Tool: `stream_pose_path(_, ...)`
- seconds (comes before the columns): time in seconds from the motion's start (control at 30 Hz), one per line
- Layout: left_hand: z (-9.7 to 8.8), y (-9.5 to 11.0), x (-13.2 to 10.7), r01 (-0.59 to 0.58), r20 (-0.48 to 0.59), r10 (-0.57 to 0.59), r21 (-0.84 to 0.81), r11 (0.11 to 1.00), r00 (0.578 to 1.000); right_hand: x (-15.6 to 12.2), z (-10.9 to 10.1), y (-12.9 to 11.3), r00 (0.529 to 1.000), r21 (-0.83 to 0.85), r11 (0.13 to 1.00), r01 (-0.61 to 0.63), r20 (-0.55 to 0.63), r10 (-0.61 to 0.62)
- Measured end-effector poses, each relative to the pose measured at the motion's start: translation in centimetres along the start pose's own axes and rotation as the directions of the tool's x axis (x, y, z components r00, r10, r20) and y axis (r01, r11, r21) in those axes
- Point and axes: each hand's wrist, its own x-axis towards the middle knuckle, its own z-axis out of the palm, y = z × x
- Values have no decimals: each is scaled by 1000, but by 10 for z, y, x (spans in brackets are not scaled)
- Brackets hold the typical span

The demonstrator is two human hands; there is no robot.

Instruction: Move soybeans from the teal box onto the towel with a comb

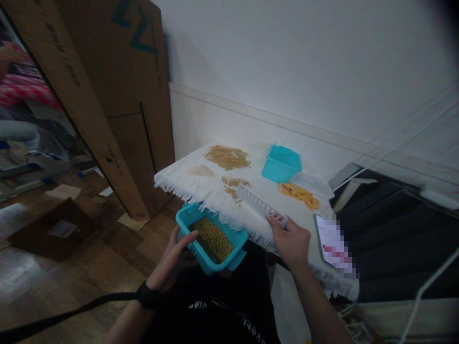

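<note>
The teal tub (201, 258), partly filled with yellowish beans (215, 239), sits at 3 o'clock from the left fingers (187, 238), while a white slotted strip (258, 200) runs toward 10 o'clock from the right fingers (277, 226), its far end beside scattered beans (232, 192) on the cloth-covered surface (304, 229). The left fingers are clamped on the tub's wall, thumb over the rim, and the right fingers pinch the strip's near end. The other left fingers are mostly hidden by the tub, cloth fringe (215, 215) overlaps its far rim, and the phone (328, 243) screen is pixelated.
</note>
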Motion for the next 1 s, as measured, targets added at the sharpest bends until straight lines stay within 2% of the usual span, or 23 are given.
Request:
stream_pose_path(0.1, -1, -1, -1, 21, -14, -22, -7, 1000, 1000, -5, -2, -7, 996, 10, 996, 88, -14, -88)
stream_pose_path(0.2, -4, -1, -3, 26, -1, -26, -28, 999, 1000, -9, -3, -11, 996, 20, 995, 93, -7, -93)
stream_pose_path(0.47, -6, -2, -6, 14, -19, -15, -59, 998, 1000, -12, -10, -2, 983, 18, 995, -95, -157, 96)
stream_pose_path(0.7, -9, -5, -3, 13, 14, -12, -68, 998, 1000, -13, -5, -13, 1000, 24, 1000, 15, -12, -15)
stream_pose_path(1.0, -6, 2, -15, -34, 54, 37, -50, 998, 998, -18, -4, -23, 996, 65, 994, 92, 13, -93)
